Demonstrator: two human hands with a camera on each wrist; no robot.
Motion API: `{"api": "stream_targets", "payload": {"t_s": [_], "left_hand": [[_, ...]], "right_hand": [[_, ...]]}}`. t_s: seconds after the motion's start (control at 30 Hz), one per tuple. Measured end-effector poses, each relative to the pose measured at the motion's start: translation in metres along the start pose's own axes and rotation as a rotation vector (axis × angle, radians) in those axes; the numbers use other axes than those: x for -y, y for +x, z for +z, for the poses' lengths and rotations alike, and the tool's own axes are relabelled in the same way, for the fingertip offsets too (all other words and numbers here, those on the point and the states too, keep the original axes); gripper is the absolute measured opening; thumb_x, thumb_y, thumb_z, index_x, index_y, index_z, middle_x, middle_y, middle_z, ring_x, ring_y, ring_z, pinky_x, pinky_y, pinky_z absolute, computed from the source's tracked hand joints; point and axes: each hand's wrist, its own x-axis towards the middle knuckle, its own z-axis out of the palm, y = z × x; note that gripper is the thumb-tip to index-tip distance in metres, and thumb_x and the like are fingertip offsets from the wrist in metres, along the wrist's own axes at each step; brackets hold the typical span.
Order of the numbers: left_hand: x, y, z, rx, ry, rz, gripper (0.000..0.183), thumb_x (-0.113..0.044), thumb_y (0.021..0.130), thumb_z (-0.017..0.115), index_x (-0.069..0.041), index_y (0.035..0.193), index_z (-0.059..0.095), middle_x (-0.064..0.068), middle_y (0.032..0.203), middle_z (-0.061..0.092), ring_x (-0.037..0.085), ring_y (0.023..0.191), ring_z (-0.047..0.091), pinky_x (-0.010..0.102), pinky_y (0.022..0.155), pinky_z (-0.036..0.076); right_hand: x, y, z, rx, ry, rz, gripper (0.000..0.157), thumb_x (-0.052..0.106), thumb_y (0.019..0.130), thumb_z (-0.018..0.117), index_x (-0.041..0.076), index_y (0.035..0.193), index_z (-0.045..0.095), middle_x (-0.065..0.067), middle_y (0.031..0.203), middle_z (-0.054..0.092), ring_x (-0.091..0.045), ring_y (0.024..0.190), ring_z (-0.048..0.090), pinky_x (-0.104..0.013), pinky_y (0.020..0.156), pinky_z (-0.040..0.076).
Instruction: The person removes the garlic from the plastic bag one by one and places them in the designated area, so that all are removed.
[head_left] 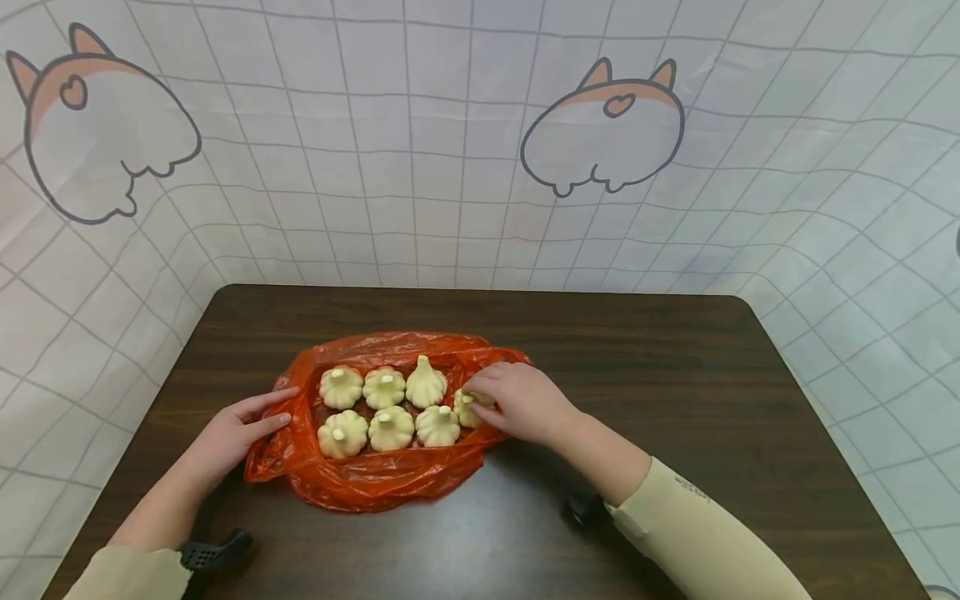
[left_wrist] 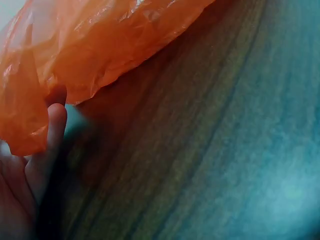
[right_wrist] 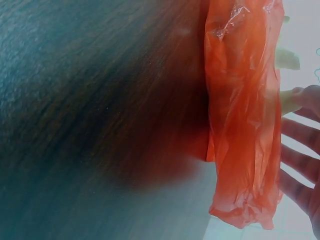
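Observation:
An orange-red plastic bag (head_left: pixel 390 483) lies spread on the table, its mouth open upward. Pale garlic bulbs (head_left: pixel 391 428) sit inside in two rows, most with stems up. At the right end, my right hand (head_left: pixel 517 400) pinches one garlic bulb (head_left: pixel 467 407) with thumb and fingers, partly hiding it. The right wrist view shows my thumb against a pale stem (right_wrist: pixel 290 101) above the bag's edge. My left hand (head_left: pixel 240 425) is at the bag's left end, index finger and thumb extended, touching the plastic. The bag (left_wrist: pixel 110 45) partly covers that hand in the left wrist view.
The dark wooden table (head_left: pixel 675 383) extends around the bag. A white grid-patterned curtain (head_left: pixel 450 167) with cartoon animal prints surrounds the table's back and sides. A black strap (head_left: pixel 217 552) is at the left wrist, by a light sleeve.

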Motion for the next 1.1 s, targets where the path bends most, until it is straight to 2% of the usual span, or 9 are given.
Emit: {"api": "stream_targets", "payload": {"t_s": [0.2,0.27,0.47,0.63,0.83,1.0,1.1], "left_hand": [[0.001,-0.001,0.001,-0.007,0.029,-0.003,0.064,-0.046,0.097,0.061,-0.018,0.151,0.044,0.027,0.154,0.033,0.047,0.135,0.037,0.048,0.095,0.051],[0.001,-0.002,0.001,-0.006,0.022,-0.006,0.064,-0.047,0.096,0.061,-0.018,0.151,0.044,0.027,0.154,0.033,0.047,0.134,0.038,0.046,0.093,0.052],[0.001,-0.003,0.002,-0.006,-0.006,-0.003,0.065,-0.046,0.096,0.061,-0.018,0.152,0.043,0.027,0.153,0.034,0.043,0.132,0.043,0.030,0.085,0.055],[0.000,-0.003,0.004,-0.011,-0.021,-0.004,0.066,-0.048,0.096,0.061,-0.018,0.151,0.044,0.026,0.153,0.034,0.042,0.132,0.043,0.029,0.086,0.055],[0.000,-0.003,0.004,-0.009,-0.009,-0.007,0.066,-0.049,0.096,0.061,-0.017,0.151,0.044,0.026,0.154,0.033,0.044,0.134,0.040,0.036,0.090,0.054],[0.000,-0.003,0.003,-0.004,0.011,-0.010,0.068,-0.051,0.096,0.060,-0.016,0.152,0.043,0.027,0.156,0.029,0.048,0.139,0.031,0.049,0.096,0.050],[0.000,-0.002,0.004,-0.006,0.005,-0.013,0.070,-0.051,0.096,0.060,-0.014,0.152,0.042,0.027,0.157,0.028,0.048,0.140,0.029,0.050,0.097,0.049]], "right_hand": [[0.000,0.000,0.001,0.029,-0.004,0.028,0.021,0.027,0.096,0.066,0.020,0.115,0.072,0.007,0.109,0.071,-0.013,0.103,0.064,-0.035,0.091,0.052],[0.000,0.000,0.001,0.035,-0.005,0.036,0.021,0.027,0.096,0.066,0.020,0.116,0.072,0.006,0.110,0.072,-0.013,0.103,0.065,-0.035,0.090,0.052],[0.002,0.002,-0.001,0.022,-0.030,0.057,0.021,0.029,0.097,0.065,0.021,0.115,0.072,0.006,0.107,0.073,-0.013,0.098,0.067,-0.035,0.088,0.053],[0.002,0.003,-0.007,0.022,-0.052,0.103,0.022,0.032,0.096,0.066,0.023,0.116,0.071,0.006,0.103,0.073,-0.011,0.091,0.067,-0.033,0.084,0.054],[0.001,0.002,-0.016,0.020,-0.016,0.140,0.024,0.033,0.097,0.065,0.023,0.118,0.069,0.007,0.100,0.072,-0.011,0.087,0.066,-0.034,0.081,0.055],[-0.003,0.000,-0.024,0.008,0.010,0.180,0.026,0.033,0.098,0.064,0.022,0.121,0.068,0.005,0.108,0.073,-0.013,0.094,0.068,-0.036,0.084,0.055],[-0.007,-0.002,-0.031,-0.020,0.033,0.189,0.027,0.032,0.098,0.065,0.021,0.121,0.069,0.004,0.110,0.072,-0.015,0.095,0.069,-0.037,0.085,0.055]]}}
